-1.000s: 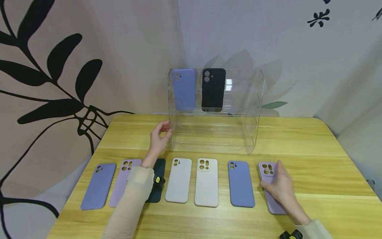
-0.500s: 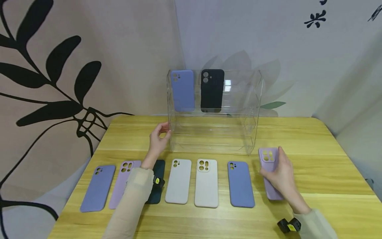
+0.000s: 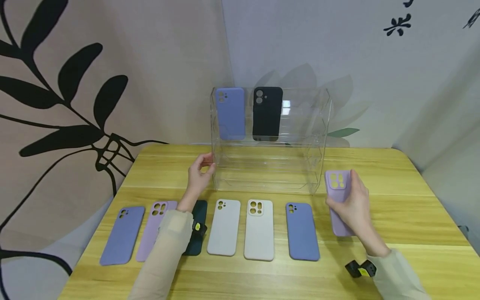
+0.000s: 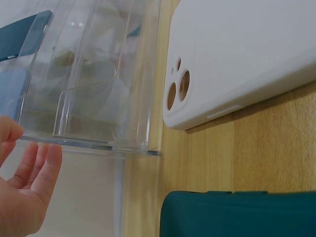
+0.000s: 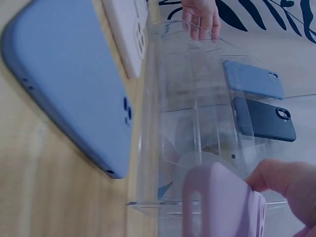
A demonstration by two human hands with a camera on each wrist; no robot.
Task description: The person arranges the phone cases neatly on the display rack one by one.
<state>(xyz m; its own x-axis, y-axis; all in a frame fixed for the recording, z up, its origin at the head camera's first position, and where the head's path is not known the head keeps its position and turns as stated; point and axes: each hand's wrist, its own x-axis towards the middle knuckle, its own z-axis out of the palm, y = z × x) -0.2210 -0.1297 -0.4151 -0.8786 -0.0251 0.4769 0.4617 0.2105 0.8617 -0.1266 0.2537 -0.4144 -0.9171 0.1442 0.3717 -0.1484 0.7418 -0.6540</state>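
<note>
Lying nearest to the person, six phone cases made one row on the wooden table (image 3: 405, 200): from the left, a violet-blue case (image 3: 121, 236), a lilac case (image 3: 149, 233) partly covered by the left sleeve (image 3: 161, 256), a dark green case (image 3: 196, 242) also partly covered, a plain white case (image 3: 224, 228), a white case with a square frame (image 3: 259, 231) and a blue case (image 3: 303, 232). They lay apart with the camera ends away from the person, presumably so that each could be taken up separately.

To the right of this row and somewhat farther, the right hand (image 3: 354, 206) was clamped on the held case (image 3: 339, 195), pale lilac in colour. It was gripped across its width, which left much of its back uncovered, probably for better control. It seemed raised from the table, near the right front corner of the clear rack (image 3: 305, 118).

The left hand (image 3: 200, 173) had its thumb and fingers apart, the fingertips against the rack's left side, perhaps to keep it steady.

Farthest, on the top tier, a periwinkle case (image 3: 230, 112) and a black case (image 3: 268, 112) leaned back, a clear lip before their lower ends, which likely stopped them from sliding.
</note>
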